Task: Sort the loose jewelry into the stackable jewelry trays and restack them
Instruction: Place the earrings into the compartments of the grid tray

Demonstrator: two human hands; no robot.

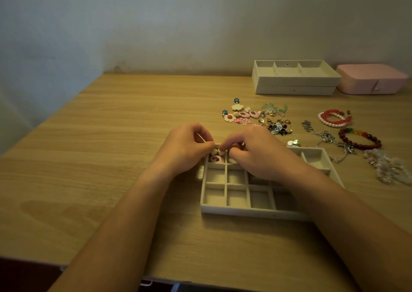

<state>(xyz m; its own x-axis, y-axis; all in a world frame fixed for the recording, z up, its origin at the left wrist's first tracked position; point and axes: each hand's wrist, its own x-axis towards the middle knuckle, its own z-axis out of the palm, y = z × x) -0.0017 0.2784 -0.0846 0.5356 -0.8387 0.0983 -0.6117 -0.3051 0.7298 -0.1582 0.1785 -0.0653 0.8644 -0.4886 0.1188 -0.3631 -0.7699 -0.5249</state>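
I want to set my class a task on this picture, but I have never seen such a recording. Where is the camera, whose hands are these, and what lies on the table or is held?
No machine here: one wide-angle camera sits on a person's head and looks down, so both arms reaching in from below are that person's own. The left hand and right hand meet over the far-left corner of a cream tray divided into small compartments, on a wooden table. Their fingertips pinch small cream pieces, too small to identify. A pink ring-shaped piece lies in the corner compartment. To the right lie loose earrings, bead bracelets and a silver chain. At the back stand two stacked trays beside a pink box.
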